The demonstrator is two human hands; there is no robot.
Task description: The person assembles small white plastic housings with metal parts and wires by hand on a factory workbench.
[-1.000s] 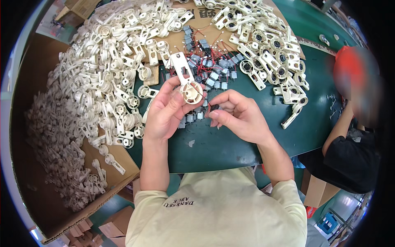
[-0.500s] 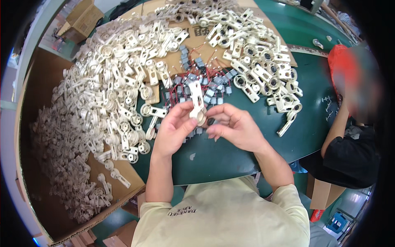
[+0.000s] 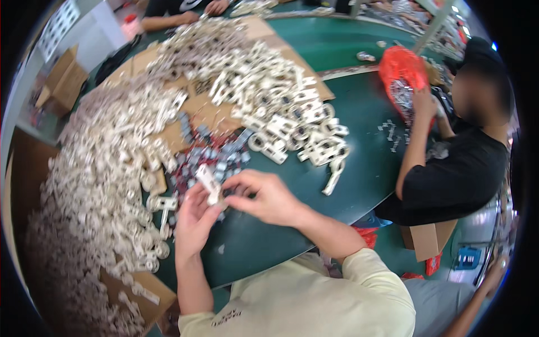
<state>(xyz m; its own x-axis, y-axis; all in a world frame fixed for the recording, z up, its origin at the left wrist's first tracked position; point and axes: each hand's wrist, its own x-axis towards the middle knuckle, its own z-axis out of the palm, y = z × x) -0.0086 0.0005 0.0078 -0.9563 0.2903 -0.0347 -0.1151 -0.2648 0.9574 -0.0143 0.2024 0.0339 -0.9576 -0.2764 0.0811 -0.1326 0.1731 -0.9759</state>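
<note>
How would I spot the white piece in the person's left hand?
On the green table, find the red-wired grey blocks. At their near edge, the left hand holds the cream piece, its long end pointing away, beside the right hand. Unlike the other cream pieces lying about, this one is gripped.

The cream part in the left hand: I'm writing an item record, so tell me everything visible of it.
The cream part is slim and bar-like, apparently hard plastic; blur hides finer detail. Its exposed end points away from the person, leaning left; its lower end is partly hidden among fingers. The left grip holds it above the green table, beside a heap of grey pieces. The right grip is close at its lower end; whether it touches is unclear.
</note>
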